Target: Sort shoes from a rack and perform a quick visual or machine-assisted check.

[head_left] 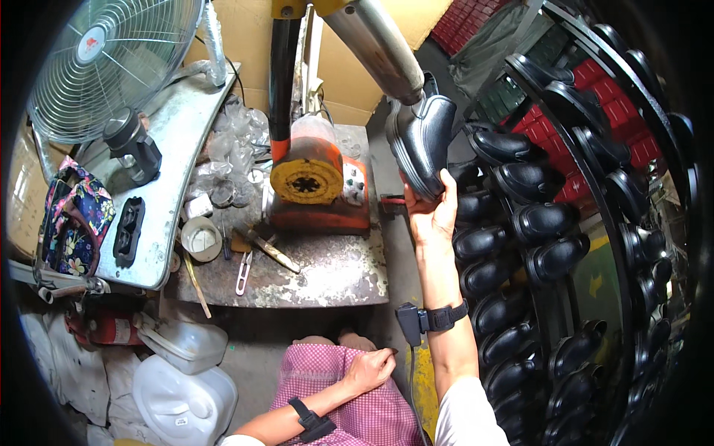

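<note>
My right hand (433,215) is raised at arm's length and gripping a shiny black leather shoe (422,137) by its lower end, thumb on one side. The shoe is tilted upright, its sole edge toward the left. Just above it ends a metal tube-shaped nozzle (378,52); whether the two touch, I cannot tell. Low over my lap, my left hand (370,372) is closed, with a small dark bit showing at its fingertips that is too small to name. Pink checked cloth (327,379) lies beneath that hand.
An orange machine (316,212) stands on the worn bench (335,279), near a white-handled tool (243,273), a brush-like stick (275,251) and a round tub (201,239). A rack at right carries several black shoes (547,221). A fan (111,59) and side table (160,223) stand left.
</note>
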The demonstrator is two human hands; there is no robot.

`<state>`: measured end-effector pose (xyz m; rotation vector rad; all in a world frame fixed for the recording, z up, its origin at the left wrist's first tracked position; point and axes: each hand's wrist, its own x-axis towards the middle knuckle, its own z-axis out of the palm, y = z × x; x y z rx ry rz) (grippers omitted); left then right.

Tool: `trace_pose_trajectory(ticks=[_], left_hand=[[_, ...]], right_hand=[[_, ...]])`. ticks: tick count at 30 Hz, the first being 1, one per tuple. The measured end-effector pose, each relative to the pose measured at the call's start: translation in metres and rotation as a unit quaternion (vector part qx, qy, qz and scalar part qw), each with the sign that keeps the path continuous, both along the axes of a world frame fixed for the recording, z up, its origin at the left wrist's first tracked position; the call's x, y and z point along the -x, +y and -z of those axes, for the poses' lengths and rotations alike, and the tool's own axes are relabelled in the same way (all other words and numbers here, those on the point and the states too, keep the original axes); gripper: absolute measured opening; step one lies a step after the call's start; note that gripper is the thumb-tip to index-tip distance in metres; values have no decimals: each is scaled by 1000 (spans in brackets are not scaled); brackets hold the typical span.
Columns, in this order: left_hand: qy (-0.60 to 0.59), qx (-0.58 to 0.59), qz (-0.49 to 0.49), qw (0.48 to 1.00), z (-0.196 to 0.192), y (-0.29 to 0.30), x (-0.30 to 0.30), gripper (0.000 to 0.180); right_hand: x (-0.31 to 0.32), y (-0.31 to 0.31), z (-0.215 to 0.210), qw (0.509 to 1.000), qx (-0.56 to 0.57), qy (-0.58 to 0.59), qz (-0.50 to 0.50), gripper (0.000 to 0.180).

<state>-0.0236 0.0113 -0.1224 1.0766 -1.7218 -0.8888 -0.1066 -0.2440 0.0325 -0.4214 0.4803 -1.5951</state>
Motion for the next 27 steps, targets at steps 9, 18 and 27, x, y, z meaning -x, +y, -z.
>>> trace_pose_trajectory(ticks=[9,18,27], left_hand=[[3,-21,-10,1000,0,1,-7,11],[9,0,-25,1000,3,1,-6,13],[17,-15,-27,999,2,3,-3,14]], right_hand=[[-5,-14,-13,999,4,-29,-24,39],[1,-1,-3,997,-47,64,13,37],[18,28,10,790,111,558,231,73]])
